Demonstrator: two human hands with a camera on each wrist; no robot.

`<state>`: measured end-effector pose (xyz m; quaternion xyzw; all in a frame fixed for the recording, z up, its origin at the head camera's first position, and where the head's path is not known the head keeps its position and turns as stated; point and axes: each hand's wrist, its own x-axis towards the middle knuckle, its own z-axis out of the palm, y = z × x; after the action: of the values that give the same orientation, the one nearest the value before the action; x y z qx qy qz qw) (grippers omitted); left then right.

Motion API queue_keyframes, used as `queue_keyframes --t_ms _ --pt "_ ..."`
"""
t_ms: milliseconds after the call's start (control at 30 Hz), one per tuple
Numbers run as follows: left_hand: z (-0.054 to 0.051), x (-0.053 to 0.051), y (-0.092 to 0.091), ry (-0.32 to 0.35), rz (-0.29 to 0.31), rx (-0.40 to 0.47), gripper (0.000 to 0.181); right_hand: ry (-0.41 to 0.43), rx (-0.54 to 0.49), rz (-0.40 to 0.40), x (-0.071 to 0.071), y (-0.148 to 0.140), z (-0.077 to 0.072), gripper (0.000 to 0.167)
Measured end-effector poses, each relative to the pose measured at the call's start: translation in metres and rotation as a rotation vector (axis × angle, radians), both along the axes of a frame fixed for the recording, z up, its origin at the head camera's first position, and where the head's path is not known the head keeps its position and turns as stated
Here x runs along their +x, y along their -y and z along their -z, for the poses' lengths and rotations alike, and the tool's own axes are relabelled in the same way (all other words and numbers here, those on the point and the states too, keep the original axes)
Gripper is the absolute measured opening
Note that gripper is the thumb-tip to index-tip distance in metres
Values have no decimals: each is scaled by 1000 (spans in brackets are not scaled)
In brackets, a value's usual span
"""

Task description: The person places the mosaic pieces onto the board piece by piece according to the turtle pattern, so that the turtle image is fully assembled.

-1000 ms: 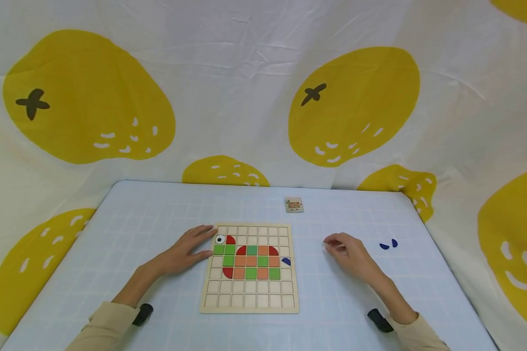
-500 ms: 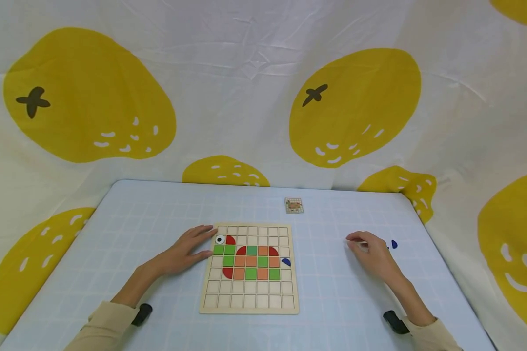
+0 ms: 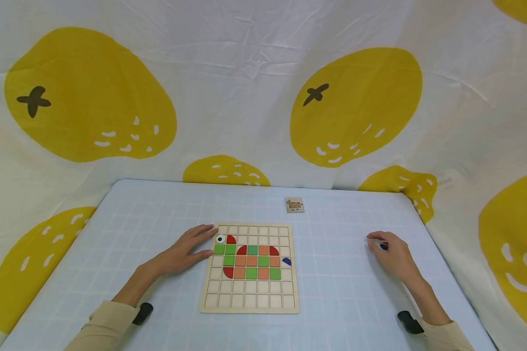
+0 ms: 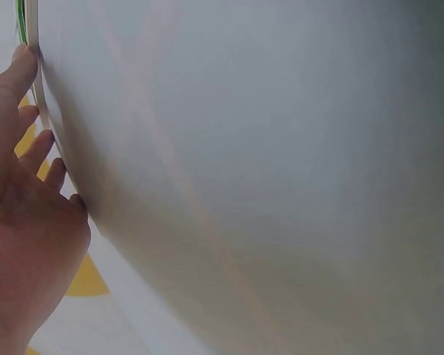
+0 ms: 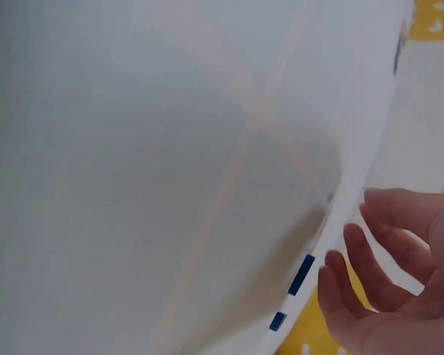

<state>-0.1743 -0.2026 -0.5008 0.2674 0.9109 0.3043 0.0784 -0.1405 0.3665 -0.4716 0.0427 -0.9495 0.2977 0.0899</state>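
Observation:
My left hand (image 3: 182, 251) touches the left edge of a square wooden grid board (image 3: 249, 310), its fingers stretched along that edge. Coloured tiles form an animal-like figure on the board: green and orange squares (image 3: 251, 261), red rounded corners, a round eye tile (image 3: 220, 239) and a blue half-round piece (image 3: 286, 262) at the right. Over the table's right side, my right hand (image 3: 393, 254) hovers with loosely bent fingers and holds nothing. A blue piece (image 3: 384, 246) shows between its thumb and fingers. In the right wrist view two blue pieces (image 5: 301, 274) lie on the table, apart from the fingertips.
A small printed card (image 3: 294, 205) with a picture on a grid lies behind the board. The table has a pale blue checked cloth (image 3: 158, 209). Behind it hangs a white curtain (image 3: 233, 107) with large yellow fruit prints.
My right hand has moved right, from beside the board to over the blue pieces, hiding one of them in the head view. My left hand and the board have stayed put.

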Motion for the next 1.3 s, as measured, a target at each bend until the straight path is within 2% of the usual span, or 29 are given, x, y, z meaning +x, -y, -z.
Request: queue_keyframes --t_ms 300,667,933,1133,1300 --pt "0 0 0 7 -6 -3 67 16 44 -2 1 -21 5 25" --pt "-1 1 -1 16 -11 -3 67 37 45 -8 1 -30 8 16" --pt "-3 1 -1 4 19 29 65 64 58 5 1 -27 7 11" --pt "-5 1 -2 5 15 29 65 23 75 5 4 -25 6 11" --pt "-7 3 -2 -21 18 28 64 7 86 -16 4 -24 4 13"
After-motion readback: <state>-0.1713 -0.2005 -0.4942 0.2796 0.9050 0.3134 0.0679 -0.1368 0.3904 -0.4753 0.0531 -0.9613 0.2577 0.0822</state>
